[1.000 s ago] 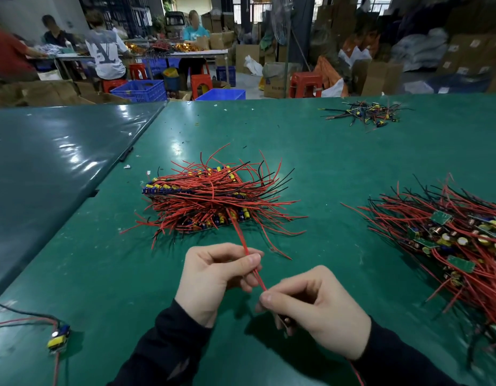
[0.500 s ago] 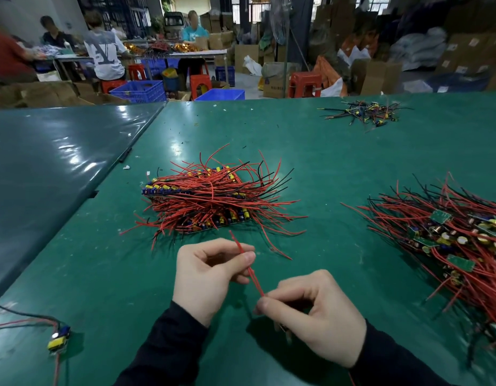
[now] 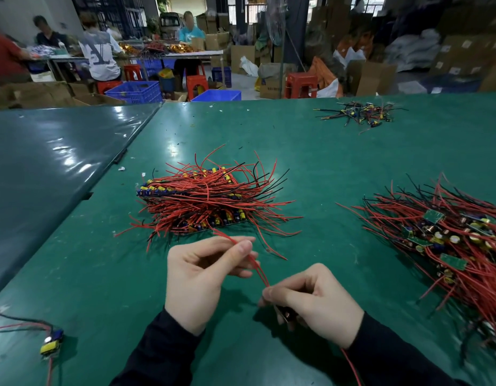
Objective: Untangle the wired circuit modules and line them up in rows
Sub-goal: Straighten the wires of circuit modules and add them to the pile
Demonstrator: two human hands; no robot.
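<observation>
Closest to me, my right hand [image 3: 317,303] curls over a small module [image 3: 286,314], its fingers [image 3: 270,293] clamped on it and on the base of a red wire [image 3: 255,264]; most of the module is hidden under the palm, so I cannot tell its details. A second red lead [image 3: 351,366] trails out below that wrist toward me. Just left of the right hand, my left hand [image 3: 205,277] pinches the same red wire between thumb and forefinger, fingers together on it, and the wire runs taut between the two hands, its free end pointing up toward the sorted pile [image 3: 202,201]. Both hands hover just above the green counter [image 3: 96,274], in dark sleeves.

Well left of my left hand, at the near edge of the counter, a lone module [image 3: 50,344] with yellow and blue parts lies with its red and black leads running off the left side.

Just beyond my hands sits the sorted pile: modules laid in rows, blue and yellow parts showing along the left and front edges, red and black leads fanning out mostly to the right. Well to the right of that pile lies the tangled heap [image 3: 447,240], with green boards and capacitors mixed into a mass of red wire that runs off the right edge.

Far beyond the heap, near the back edge of the counter, a small cluster [image 3: 359,112] of mostly black-wired pieces lies apart. Left of the sorted pile a second, darker counter [image 3: 46,168] adjoins mine. Behind everything, people [image 3: 99,54] sit at another table among blue crates [image 3: 135,91], red stools [image 3: 301,84] and cardboard boxes.
</observation>
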